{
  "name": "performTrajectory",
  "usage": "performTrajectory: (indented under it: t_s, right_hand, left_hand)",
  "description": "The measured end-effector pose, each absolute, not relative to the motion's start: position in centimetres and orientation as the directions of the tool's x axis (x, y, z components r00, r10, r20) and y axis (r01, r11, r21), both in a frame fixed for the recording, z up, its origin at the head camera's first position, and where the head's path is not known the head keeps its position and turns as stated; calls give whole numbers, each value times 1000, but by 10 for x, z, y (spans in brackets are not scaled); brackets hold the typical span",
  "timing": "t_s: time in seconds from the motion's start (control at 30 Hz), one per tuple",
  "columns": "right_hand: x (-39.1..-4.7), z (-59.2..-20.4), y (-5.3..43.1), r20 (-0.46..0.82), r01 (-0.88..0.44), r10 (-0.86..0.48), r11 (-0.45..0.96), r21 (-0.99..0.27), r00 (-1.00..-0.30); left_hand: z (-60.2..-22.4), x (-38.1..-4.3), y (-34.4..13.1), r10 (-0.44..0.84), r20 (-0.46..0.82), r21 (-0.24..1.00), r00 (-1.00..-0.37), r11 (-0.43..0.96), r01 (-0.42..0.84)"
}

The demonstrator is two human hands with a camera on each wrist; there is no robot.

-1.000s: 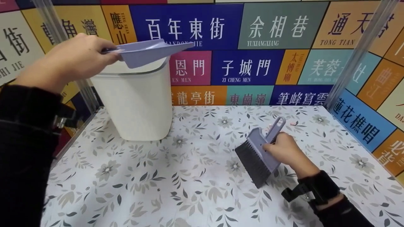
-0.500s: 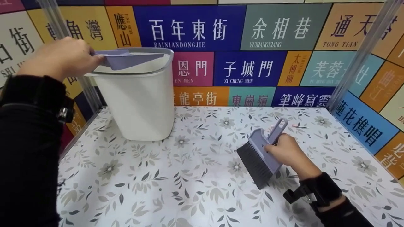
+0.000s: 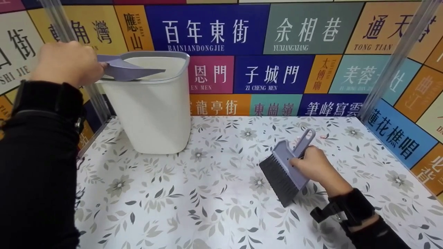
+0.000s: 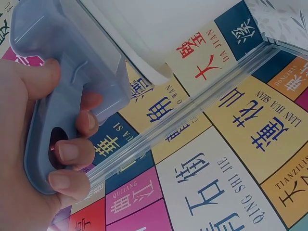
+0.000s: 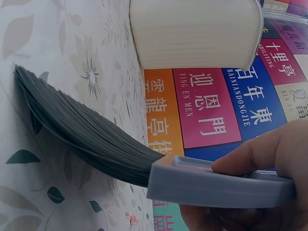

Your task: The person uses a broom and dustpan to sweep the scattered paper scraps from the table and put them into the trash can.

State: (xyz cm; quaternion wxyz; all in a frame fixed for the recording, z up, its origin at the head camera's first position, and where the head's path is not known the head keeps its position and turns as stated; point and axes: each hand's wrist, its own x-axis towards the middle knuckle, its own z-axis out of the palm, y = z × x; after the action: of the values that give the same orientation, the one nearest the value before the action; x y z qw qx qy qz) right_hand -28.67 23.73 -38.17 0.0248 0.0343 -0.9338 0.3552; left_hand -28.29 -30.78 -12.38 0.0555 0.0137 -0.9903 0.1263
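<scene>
In the head view my left hand (image 3: 67,64) is at the upper left, holding a lavender dustpan (image 3: 129,72) over the mouth of a white bin (image 3: 152,114). The pan overlaps the bin's near rim and tilts, its front edge toward the right. Curled fingers wrap the dustpan's handle (image 4: 53,139) in the left wrist view. On the right, my right hand (image 3: 313,162) grips a lavender hand brush (image 3: 289,164) by its body, thumb on top. The dark bristles (image 5: 86,125) press down on the tabletop and bend.
A white tabletop (image 3: 221,193) with a leaf and flower print spreads below both hands. Small pinkish scraps (image 3: 323,137) lie beyond the brush handle. Behind stands a wall (image 3: 207,29) of colourful printed signs, with clear corner posts (image 3: 391,62) at either side.
The left hand has brought the dustpan down and leftward, from above the bin to its rim, and turned it. The right hand and brush stay in place.
</scene>
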Motion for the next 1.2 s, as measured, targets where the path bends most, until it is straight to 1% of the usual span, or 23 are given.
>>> performTrajectory:
  t_s: [0.27,0.53,0.8,1.03,1.2]
  right_hand:
    - [-287,-380,237,99,-98,-45,757,-646,-994]
    - [-286,-380,235,102,-98,-42,756,-648,-994]
    - [-285,-381,234,98,-93,-38,756,-648,-994]
    - [-285,-381,233,102,-99,-43,752,-651,-994]
    - [-286,-381,234,114,-110,-46,753,-649,-992]
  left_hand:
    - [-128,-287,-307,-43,188,-335,-981,936,-106]
    - [-128,-289,-301,-5,239,-440,-971,891,-113]
    - [-128,-299,-284,-10,303,-451,-953,879,-152]
    - [-129,-305,-276,37,343,-497,-938,855,-148]
    - [-127,-308,-271,67,377,-494,-924,858,-140]
